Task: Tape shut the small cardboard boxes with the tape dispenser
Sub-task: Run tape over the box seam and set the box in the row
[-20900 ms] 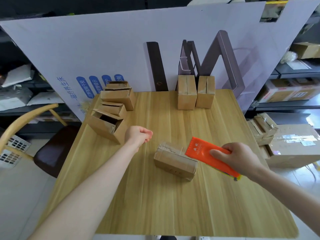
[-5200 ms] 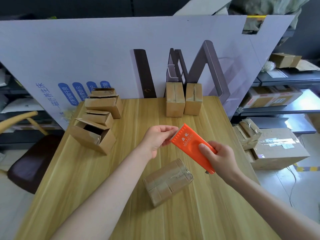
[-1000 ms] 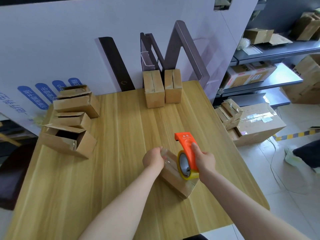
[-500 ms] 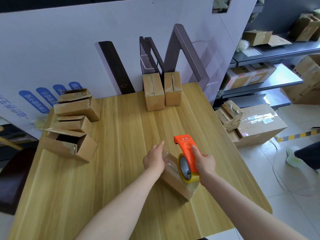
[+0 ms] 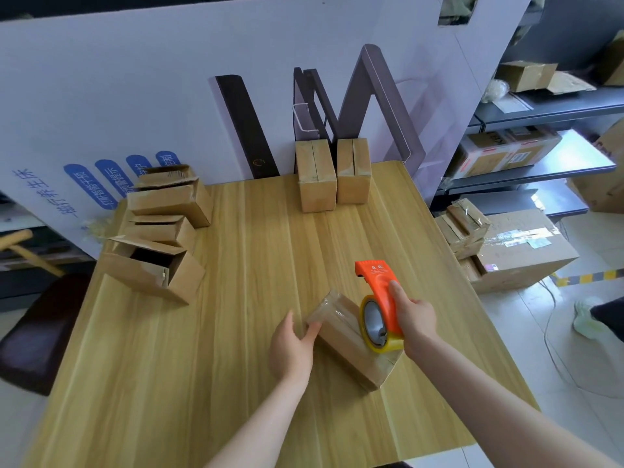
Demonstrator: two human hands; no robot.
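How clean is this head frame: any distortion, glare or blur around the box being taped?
Head view: wide-angle bending curves the top edge of the white board and the sides of the table. Light is soft, shadows faint. Clear tape on the box gives a mild sheen near the left hand. The tape dispenser and right hand look slightly soft, not smeared.

Only really readable bit is the blue Chinese lettering, 养生床, on the big white board (image 5: 152, 96) at far left. The blue oval labels (image 5: 111, 184) beside it carry white characters, too blurry. Same for the tiny characters on the orange plastic tape dispenser (image 5: 380, 292), near right.
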